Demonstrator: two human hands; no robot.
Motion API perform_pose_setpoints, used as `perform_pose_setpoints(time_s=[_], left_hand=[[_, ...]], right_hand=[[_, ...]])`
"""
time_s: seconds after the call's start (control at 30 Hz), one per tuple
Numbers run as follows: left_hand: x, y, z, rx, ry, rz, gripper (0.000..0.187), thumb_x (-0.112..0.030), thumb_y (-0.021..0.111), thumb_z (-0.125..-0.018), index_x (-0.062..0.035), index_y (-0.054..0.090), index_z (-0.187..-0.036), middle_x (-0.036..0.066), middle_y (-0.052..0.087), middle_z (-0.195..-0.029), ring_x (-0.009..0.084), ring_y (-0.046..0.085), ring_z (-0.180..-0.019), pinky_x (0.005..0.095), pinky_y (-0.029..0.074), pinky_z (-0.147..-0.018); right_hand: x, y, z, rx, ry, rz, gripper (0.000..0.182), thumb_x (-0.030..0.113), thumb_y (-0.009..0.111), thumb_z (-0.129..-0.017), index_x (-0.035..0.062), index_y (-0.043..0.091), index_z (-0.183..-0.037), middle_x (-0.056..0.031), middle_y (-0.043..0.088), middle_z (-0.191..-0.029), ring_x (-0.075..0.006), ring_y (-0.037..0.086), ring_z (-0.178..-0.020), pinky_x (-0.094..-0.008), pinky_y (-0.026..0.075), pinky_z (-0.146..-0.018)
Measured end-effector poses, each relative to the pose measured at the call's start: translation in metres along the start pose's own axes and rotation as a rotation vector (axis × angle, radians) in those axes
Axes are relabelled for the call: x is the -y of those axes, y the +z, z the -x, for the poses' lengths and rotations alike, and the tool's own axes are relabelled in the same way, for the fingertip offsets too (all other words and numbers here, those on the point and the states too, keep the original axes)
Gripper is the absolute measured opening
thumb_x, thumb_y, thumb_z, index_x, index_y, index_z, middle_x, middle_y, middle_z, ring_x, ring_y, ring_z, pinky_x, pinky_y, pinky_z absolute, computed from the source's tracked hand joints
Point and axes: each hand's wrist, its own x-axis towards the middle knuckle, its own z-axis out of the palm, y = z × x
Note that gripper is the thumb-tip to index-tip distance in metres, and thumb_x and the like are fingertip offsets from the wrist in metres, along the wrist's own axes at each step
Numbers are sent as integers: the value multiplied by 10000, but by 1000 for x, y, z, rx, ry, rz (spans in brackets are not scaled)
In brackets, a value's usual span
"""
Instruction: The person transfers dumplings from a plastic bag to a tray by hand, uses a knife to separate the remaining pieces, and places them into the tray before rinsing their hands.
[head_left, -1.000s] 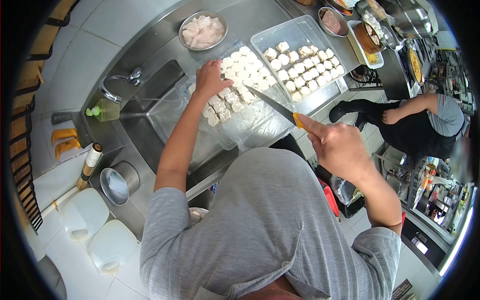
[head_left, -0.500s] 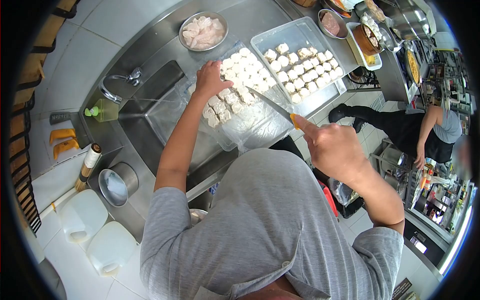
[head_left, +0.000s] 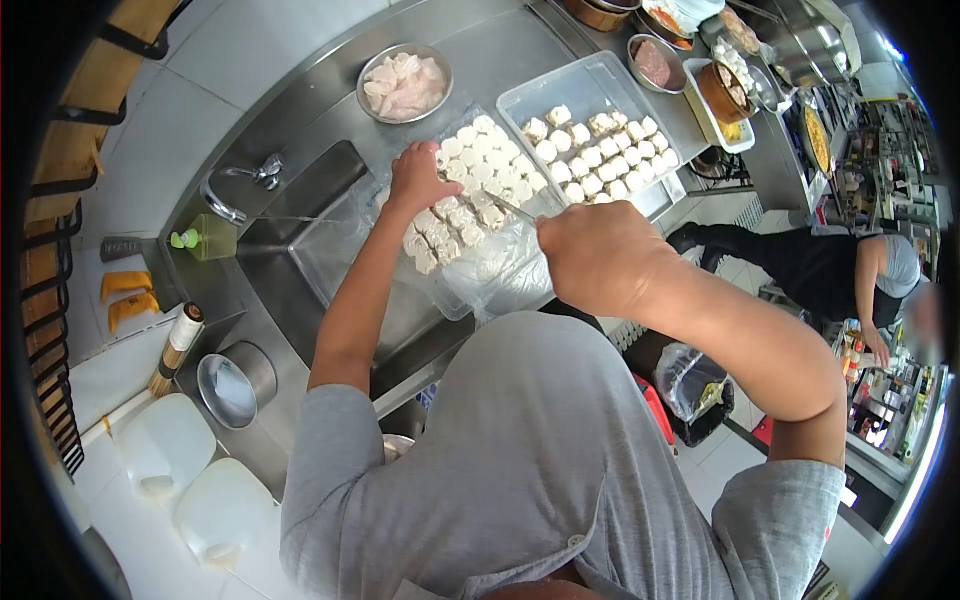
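My left hand (head_left: 418,180) rests on a block of small white dumpling-like pieces (head_left: 490,158), thumb spread away from the fingers; some fingertips are hidden. My right hand (head_left: 600,255) is wrapped around a knife (head_left: 508,205), and its fist covers the handle. The blade's tip touches or lies among the pieces just right of my left thumb. Nearer to me, rows of pieces (head_left: 440,238) look rougher and separated. Clear plastic film (head_left: 500,268) lies beneath and in front of them. Beside the block, a clear plastic tray (head_left: 520,97) holds rows of similar white pieces.
A metal bowl of pale raw meat strips (head_left: 405,85) stands behind the block. To the left are a sink (head_left: 330,190) and faucet (head_left: 225,190). More bowls, including one with pink meat (head_left: 652,65), stand back right. Another person (head_left: 810,260) is at the right.
My right hand and knife have moved left and closer to my left hand, with the fist now covering the yellow handle. My left hand stays on the pieces.
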Motion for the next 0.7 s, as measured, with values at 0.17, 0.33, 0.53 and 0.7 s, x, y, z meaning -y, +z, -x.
perform_pose_setpoints(time_s=[0.17, 0.33, 0.53, 0.7], left_hand=[[4, -2, -9, 14, -4, 34, 812, -372, 946, -634, -27, 617, -1291, 173, 631, -1297, 332, 587, -1250, 481, 448, -1072], [4, -2, -5, 38, -36, 45, 829, -375, 947, -631, -32, 606, -1305, 175, 624, -1307, 329, 583, -1258, 480, 450, -1077], [8, 2, -1, 18, -23, 84, 829, -373, 947, -630, -31, 604, -1302, 182, 625, -1295, 340, 585, -1249, 470, 453, -1079], [7, 4, 0, -4, -15, 97, 820, -373, 945, -631, -32, 607, -1296, 184, 627, -1285, 345, 588, -1243, 465, 457, -1077]], right_hand=[[-76, 18, -9, -136, -87, -186, 381, 173, 576, -1012, 145, 678, -1378, -180, 743, -963, -370, 702, -870, -436, 552, -826], [-74, 30, 7, -184, 13, -282, 384, 151, 584, -961, 88, 690, -1325, -199, 739, -843, -363, 745, -845, -459, 591, -773], [-39, 30, 55, -325, 25, -105, 411, 127, 628, -934, 105, 670, -1342, -167, 723, -764, -353, 743, -774, -481, 588, -703], [-44, 37, 45, -425, 5, -120, 389, 114, 654, -949, 132, 698, -1335, -173, 717, -762, -337, 722, -719, -455, 576, -686]])
